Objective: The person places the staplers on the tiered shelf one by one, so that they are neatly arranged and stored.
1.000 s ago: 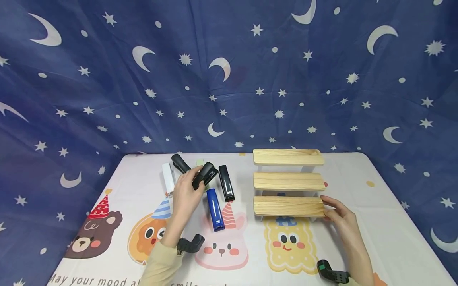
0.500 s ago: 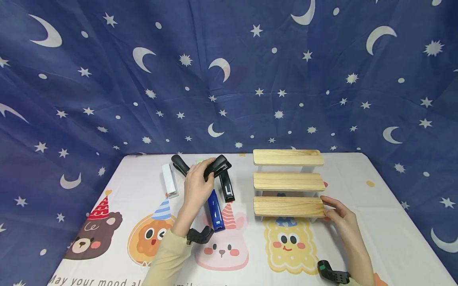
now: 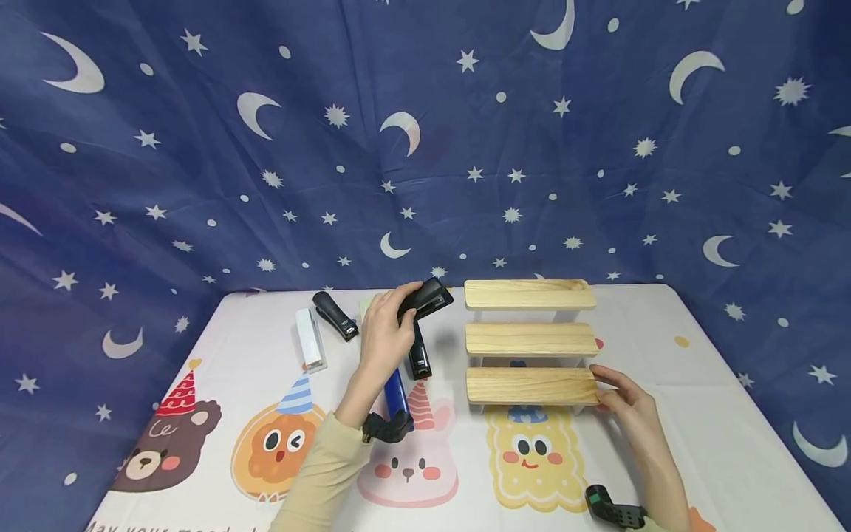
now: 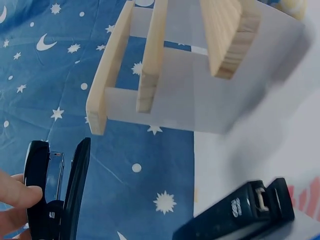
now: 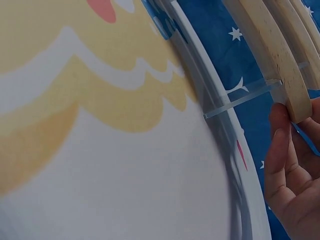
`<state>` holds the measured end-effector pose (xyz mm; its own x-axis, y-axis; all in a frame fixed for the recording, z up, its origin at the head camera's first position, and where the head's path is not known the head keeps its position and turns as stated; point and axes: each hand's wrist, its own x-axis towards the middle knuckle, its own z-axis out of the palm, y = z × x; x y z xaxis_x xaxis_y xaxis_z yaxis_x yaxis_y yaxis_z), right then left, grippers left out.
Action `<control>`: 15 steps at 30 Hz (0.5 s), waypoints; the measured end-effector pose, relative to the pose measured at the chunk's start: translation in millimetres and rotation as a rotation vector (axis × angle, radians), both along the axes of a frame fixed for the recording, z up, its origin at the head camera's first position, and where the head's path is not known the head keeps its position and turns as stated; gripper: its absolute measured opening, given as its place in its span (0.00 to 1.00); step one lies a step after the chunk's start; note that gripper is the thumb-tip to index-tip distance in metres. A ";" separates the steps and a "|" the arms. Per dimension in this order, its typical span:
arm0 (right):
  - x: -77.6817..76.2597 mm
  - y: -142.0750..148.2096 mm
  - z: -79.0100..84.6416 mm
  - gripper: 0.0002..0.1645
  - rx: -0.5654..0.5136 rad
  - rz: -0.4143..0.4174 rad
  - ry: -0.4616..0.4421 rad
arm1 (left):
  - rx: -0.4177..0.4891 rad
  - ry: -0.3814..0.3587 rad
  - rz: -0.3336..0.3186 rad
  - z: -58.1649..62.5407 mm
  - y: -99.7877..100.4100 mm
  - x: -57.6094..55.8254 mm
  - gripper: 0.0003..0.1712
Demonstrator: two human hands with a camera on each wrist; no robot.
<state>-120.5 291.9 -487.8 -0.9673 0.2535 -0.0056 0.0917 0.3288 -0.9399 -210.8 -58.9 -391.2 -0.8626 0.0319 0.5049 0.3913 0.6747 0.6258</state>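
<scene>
My left hand (image 3: 387, 332) holds a black stapler (image 3: 431, 294) in the air, left of a three-tier wooden stand (image 3: 530, 340). In the left wrist view, the held stapler (image 4: 36, 170) shows its arm and base spread apart, near the end of the top plank (image 4: 97, 107). My right hand (image 3: 628, 403) pinches the right end of the lowest plank (image 3: 530, 386), thumb and fingers on either side of it. Below the left hand lie a second black stapler (image 3: 419, 356) and a blue stapler (image 3: 396, 395), the blue one partly hidden by the wrist.
Further left lie a white stapler (image 3: 309, 340) and another black stapler (image 3: 335, 315). A pale green thing (image 3: 364, 304) is mostly hidden behind the left hand. A cartoon-printed cloth (image 3: 718, 414) covers the table, with a blue star-and-moon curtain (image 3: 425, 185) behind it.
My left hand has carried the black stapler rightward and further back, over the second black stapler and towards the stand. My right hand stays at the lowest plank's end.
</scene>
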 end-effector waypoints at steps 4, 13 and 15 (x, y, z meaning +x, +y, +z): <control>-1.0 0.2 0.1 0.25 -0.009 0.009 -0.013 | 0.027 -0.005 -0.050 5.0 6.7 -0.7 0.24; -1.7 1.4 3.7 0.26 -0.005 0.018 -0.033 | 0.052 -0.026 -0.134 20.3 28.5 -4.9 0.24; -1.8 2.2 2.9 0.26 -0.004 0.019 -0.028 | 0.050 -0.024 -0.143 23.0 33.7 -7.1 0.24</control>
<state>-122.3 294.2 -484.9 -0.9715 0.2347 -0.0341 0.1120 0.3274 -0.9382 -217.9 -25.2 -368.2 -0.8627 0.1307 0.4886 0.4660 0.5807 0.6675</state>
